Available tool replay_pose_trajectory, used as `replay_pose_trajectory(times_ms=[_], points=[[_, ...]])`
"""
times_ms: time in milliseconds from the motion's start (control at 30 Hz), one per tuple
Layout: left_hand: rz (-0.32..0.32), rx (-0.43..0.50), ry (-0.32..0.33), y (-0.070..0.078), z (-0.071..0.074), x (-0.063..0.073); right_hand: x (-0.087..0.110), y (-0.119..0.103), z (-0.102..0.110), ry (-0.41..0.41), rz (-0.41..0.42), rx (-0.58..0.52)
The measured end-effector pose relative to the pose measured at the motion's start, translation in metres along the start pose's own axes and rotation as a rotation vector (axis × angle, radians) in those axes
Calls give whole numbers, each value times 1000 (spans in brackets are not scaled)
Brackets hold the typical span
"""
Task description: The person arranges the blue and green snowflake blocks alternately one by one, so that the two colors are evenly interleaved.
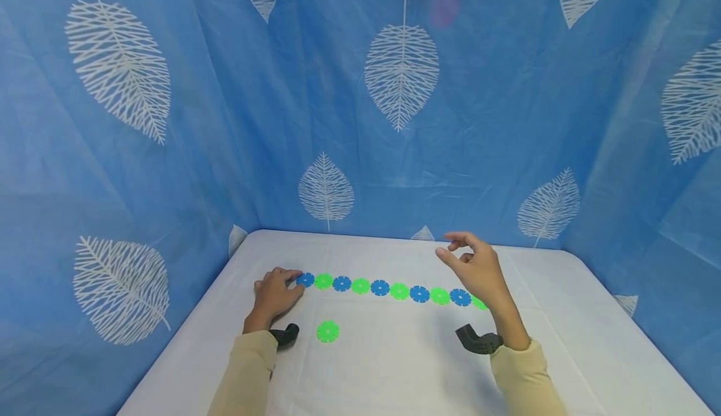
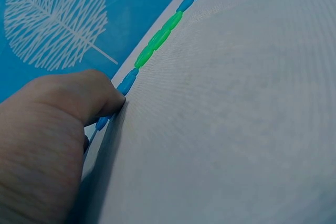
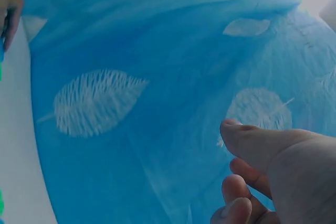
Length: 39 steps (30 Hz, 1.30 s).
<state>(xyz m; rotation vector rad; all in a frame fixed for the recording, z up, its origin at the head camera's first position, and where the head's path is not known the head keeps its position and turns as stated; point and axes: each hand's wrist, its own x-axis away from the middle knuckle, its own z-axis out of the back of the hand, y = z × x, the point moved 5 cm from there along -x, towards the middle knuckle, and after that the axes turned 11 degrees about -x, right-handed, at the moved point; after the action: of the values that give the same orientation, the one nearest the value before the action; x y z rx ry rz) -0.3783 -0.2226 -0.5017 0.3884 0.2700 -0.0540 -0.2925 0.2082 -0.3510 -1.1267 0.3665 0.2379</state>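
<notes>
A row of notched plastic snowflake discs, blue and green by turns, lies across the white table; a blue disc (image 1: 380,288) is near its middle. My left hand (image 1: 276,294) is at the row's left end, pinching the end blue disc (image 1: 306,279) between thumb and fingers. In the left wrist view the thumb meets that disc's edge, seen side-on, with green discs (image 2: 160,38) beyond. My right hand (image 1: 475,269) is raised near the right end, thumb and fingers apart, holding nothing. It partly hides the last green disc (image 1: 479,303).
A single green disc (image 1: 328,331) lies apart, in front of the row's left part. White cloth covers the table (image 1: 383,360). A blue curtain (image 1: 360,116) with white leaf prints surrounds its back and sides. Both wrists carry black mounts (image 1: 477,341).
</notes>
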Motion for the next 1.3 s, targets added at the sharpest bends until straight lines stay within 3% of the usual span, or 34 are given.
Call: replay_pose_trajectory(times_ms=[167, 400, 700, 1033, 1300], points=[[3, 6, -2, 1, 1, 0, -1, -18, -20, -68, 38, -142], [-4, 2, 2, 3, 1, 1, -1, -39, -46, -128, 69, -242], [5, 9, -6, 2, 0, 1, 3, -43, -74, -174, 76, -450], [14, 7, -3, 1, 2, 4, 6, -32, -122, -295, 5, -407], [8, 4, -4, 2, 0, 1, 15, -27, -145, -381, -66, -402]])
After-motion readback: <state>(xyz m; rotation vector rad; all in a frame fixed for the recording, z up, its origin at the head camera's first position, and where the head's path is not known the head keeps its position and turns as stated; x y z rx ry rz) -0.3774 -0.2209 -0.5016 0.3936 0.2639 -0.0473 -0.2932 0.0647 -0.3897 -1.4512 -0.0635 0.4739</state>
